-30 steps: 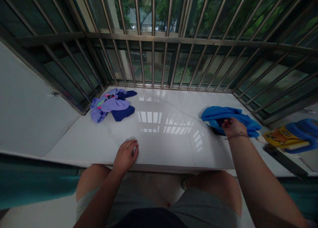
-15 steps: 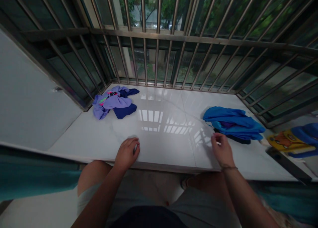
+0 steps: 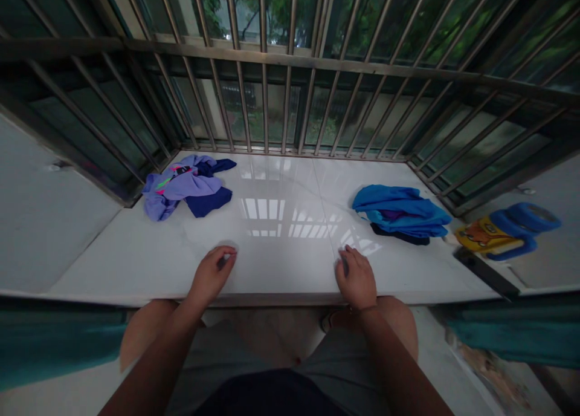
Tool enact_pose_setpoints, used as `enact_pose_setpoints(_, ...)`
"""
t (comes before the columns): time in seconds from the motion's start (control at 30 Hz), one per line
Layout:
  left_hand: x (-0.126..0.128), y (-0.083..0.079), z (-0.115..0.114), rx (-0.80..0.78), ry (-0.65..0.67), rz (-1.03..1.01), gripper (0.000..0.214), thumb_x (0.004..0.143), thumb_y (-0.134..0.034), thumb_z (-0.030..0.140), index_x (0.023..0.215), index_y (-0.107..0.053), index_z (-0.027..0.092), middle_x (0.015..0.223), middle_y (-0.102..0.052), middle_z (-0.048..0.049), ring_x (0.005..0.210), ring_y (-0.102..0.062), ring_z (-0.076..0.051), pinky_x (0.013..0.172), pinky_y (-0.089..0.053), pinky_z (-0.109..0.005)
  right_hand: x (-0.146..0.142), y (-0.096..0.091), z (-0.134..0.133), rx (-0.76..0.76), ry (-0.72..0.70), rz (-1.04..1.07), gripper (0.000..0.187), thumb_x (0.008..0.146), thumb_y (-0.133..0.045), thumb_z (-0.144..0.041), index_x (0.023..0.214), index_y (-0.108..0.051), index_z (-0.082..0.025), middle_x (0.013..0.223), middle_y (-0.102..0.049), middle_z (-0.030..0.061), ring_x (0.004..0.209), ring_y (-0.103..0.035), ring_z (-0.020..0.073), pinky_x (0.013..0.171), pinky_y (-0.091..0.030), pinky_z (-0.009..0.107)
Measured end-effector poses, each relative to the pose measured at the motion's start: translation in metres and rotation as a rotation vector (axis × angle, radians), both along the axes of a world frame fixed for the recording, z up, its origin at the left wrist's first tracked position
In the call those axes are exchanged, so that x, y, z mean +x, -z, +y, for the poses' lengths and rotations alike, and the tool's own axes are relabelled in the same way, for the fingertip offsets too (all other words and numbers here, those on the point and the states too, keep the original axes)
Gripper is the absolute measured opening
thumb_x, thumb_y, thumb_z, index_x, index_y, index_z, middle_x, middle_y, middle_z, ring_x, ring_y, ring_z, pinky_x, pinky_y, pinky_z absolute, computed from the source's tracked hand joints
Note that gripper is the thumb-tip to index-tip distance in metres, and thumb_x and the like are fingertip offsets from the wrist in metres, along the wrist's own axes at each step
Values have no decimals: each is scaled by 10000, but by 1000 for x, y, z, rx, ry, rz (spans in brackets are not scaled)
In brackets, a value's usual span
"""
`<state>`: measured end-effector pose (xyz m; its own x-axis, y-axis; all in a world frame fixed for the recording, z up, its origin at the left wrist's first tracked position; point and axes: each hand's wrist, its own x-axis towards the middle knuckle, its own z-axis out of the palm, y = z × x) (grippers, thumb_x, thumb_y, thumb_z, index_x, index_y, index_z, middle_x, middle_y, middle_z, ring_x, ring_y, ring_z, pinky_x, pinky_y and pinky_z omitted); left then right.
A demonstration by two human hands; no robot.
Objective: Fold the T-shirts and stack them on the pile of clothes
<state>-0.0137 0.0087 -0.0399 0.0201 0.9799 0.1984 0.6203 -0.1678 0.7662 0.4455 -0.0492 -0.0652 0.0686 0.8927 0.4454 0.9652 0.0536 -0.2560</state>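
My left hand (image 3: 212, 276) rests on the white ledge (image 3: 281, 265) near its front edge, loosely curved, with a gap between thumb and fingers and nothing visible in it. Beyond it lies a crumpled purple garment (image 3: 193, 186) with pink and green marks, together with a navy cloth (image 3: 209, 202). My right hand (image 3: 357, 277) also rests on the ledge, its fingers bent and the thumb apart, holding nothing I can see. Past that hand, to the right, is a bunched bright blue garment (image 3: 403, 209) with a dark cloth (image 3: 401, 234) under it. Neither hand touches the clothes.
Metal window bars (image 3: 290, 59) enclose the back and sides of the ledge. At the right stand a yellow and blue bottle (image 3: 493, 231) and a dark flat object (image 3: 487, 274). Teal curtains (image 3: 58, 337) hang on both sides. My knees are against the front edge.
My right hand has moved left, away from the blue garment, onto the bare ledge. My left hand stays near the front edge. The view has shifted to the right.
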Motion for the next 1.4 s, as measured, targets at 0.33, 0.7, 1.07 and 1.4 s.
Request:
enact_pose_setpoints(0.33,12,-20,39,-156,-115,155,382,1008,-518,586,862,-646,257,746,-670,-3,687,-610,-205,676,-418,-322,0,0,0,11,-7,27,351,1067,-535,-302,1295,-772,-180,1482,-763,180,1398,-696,373,1235,-510,600)
enact_pose_setpoints(0.7,28,-16,29,-73,-40,580,283,1112,-509,413,902,-615,256,879,-742,-46,806,-678,-233,714,-380,-343,1,3,0,13,-1,67,357,1062,-544,-308,1293,-788,-188,1487,-761,184,1410,-693,383,1240,-503,623)
enact_pose_setpoints(1.07,28,-18,29,-83,-46,549,272,1090,-525,413,884,-616,259,854,-725,-44,782,-663,-234,689,-347,-342,-1,2,-1,10,-3,67,349,1070,-539,-307,1293,-781,-192,1475,-767,175,1407,-687,367,1246,-499,596)
enact_pose_setpoints(1.4,28,-19,28,-89,-49,561,277,1100,-515,429,902,-614,264,885,-749,-47,813,-682,-236,701,-377,-337,-1,-1,-1,16,-11,63,342,1073,-538,-302,1279,-781,-178,1467,-769,185,1396,-695,372,1246,-503,593)
